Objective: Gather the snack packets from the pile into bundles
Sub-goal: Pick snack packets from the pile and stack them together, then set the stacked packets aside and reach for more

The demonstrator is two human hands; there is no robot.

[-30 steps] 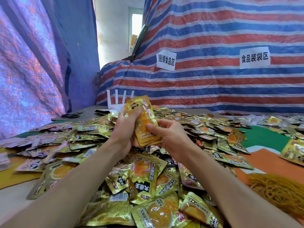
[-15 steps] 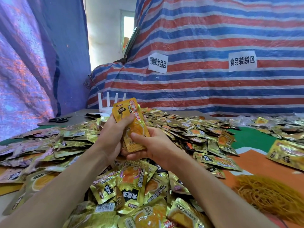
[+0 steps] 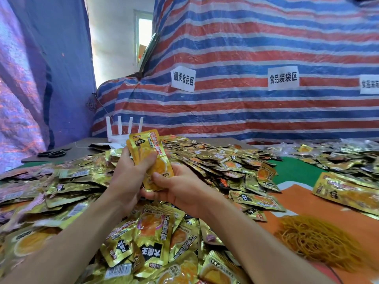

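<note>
Snack packets point(image 3: 155, 232) in gold foil lie heaped across the counter point(image 3: 307, 201) in the head view, spreading from the near edge to the far side. Above the heap a small stack point(image 3: 150, 160) of them is held upright, its long axis running up and down with the top leaning slightly left. The left grip point(image 3: 131, 177) is clenched round the stack's middle, thumb across the front face. The right grip point(image 3: 180, 189) clasps the lower end from the right, thumb on the front. Binding looks like the next step, and that turns on the rubber bands point(image 3: 313, 240), a loose tangle low on the right, well apart from the stack and nearer the right grip. The stack's bottom edge is hidden behind the right fingers, the number of packets cannot be counted, and whether a band already circles it is unclear. The packets at the left edge are blurred
</note>
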